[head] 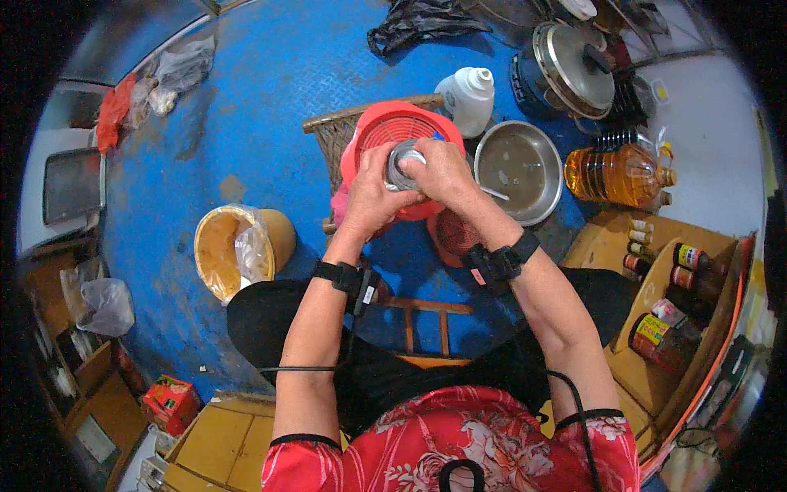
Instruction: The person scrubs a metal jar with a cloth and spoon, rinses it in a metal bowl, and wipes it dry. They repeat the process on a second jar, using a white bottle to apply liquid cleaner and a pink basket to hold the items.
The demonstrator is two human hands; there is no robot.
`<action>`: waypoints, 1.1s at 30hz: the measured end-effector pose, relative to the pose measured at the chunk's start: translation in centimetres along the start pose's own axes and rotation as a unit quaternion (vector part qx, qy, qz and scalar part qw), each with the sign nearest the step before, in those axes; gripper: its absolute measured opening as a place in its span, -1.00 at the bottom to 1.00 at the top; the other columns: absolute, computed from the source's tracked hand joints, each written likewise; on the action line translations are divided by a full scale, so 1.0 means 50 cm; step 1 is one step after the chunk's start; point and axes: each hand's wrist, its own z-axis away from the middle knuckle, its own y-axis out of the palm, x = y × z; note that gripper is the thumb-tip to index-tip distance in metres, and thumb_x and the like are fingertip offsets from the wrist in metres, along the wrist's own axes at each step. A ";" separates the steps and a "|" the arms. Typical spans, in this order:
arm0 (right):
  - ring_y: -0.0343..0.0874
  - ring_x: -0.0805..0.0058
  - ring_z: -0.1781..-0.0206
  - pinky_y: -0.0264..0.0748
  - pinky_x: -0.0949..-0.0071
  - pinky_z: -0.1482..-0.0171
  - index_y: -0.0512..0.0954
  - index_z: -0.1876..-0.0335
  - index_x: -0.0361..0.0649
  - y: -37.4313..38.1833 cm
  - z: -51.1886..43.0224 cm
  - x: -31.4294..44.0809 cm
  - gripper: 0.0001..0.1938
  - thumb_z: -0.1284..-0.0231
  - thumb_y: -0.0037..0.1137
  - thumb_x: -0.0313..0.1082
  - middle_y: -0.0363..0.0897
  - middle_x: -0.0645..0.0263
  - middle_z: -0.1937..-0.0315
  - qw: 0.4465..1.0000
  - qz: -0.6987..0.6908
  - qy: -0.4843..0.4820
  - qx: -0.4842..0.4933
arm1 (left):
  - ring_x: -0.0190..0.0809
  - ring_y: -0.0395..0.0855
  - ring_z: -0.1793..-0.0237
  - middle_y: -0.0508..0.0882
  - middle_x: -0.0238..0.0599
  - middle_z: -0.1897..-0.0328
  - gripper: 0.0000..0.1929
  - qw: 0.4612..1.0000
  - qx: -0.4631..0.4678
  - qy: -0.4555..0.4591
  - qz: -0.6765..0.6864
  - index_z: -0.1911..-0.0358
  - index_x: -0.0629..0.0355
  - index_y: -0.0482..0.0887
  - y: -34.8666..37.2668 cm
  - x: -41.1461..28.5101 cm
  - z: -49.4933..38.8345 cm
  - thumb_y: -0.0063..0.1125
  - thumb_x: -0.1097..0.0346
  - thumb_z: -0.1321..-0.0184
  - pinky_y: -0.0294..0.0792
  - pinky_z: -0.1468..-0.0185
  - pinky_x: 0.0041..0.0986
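Observation:
My left hand (pixel 375 187) is wrapped around a small round greyish container (pixel 403 158), glass or metal, which I cannot tell. From the other side my right hand (pixel 447 171) grips it, with a digit at its mouth. Beneath both hands is a red plastic strainer basket (pixel 399 123), resting on a low stool with a woven seat (pixel 332 150). Something small and blue (pixel 438 136) shows beside the right hand's fingers; its kind is unclear. The hands hide part of the container and much of the basket.
To the right stands a metal basin (pixel 556 175) of cloudy water, near a white plastic jug (pixel 473 101), a lidded pot (pixel 575 71) and oil bottles (pixel 615 175). A lined bin (pixel 280 237) is at left. Sauce bottles (pixel 658 338) stand on a wooden shelf (pixel 645 289).

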 end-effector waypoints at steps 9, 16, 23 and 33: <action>0.59 -0.08 0.23 0.49 0.09 0.10 0.62 0.38 -0.34 -0.017 -0.004 0.016 -0.71 0.10 0.05 -0.25 0.57 -0.19 0.35 0.998 0.045 -0.029 0.039 | -0.03 0.38 -0.17 0.43 -0.05 -0.11 -0.16 1.000 0.010 0.005 -0.006 -0.15 0.21 0.36 -0.002 -0.001 -0.002 0.49 0.26 0.36 0.25 -0.23 -0.28; 0.58 -0.07 0.20 0.48 0.08 0.08 0.63 0.37 -0.30 -0.009 -0.019 0.008 -0.73 0.11 0.05 -0.26 0.57 -0.17 0.33 0.994 0.042 -0.020 0.099 | -0.01 0.38 -0.17 0.43 -0.05 -0.12 -0.11 1.000 0.021 -0.003 -0.016 -0.16 0.21 0.34 -0.006 -0.004 0.000 0.53 0.21 0.39 0.23 -0.24 -0.27; 0.58 -0.03 0.20 0.49 0.06 0.12 0.60 0.32 -0.20 -0.058 0.009 0.005 -0.75 0.08 0.07 -0.22 0.60 -0.07 0.33 0.980 0.106 -0.102 0.137 | -0.01 0.38 -0.18 0.43 -0.06 -0.13 -0.09 1.000 0.022 0.014 -0.017 -0.16 0.21 0.34 -0.007 0.005 -0.003 0.55 0.16 0.41 0.23 -0.25 -0.27; 0.60 0.00 0.30 0.50 0.06 0.24 0.55 0.41 -0.22 -0.046 -0.004 0.008 -0.79 0.05 0.08 -0.22 0.59 -0.02 0.42 0.965 0.136 -0.212 0.071 | -0.01 0.44 -0.13 0.46 -0.09 -0.11 -0.11 0.997 0.046 0.045 -0.029 -0.17 0.16 0.35 -0.017 0.009 -0.019 0.52 0.27 0.41 0.32 -0.18 -0.30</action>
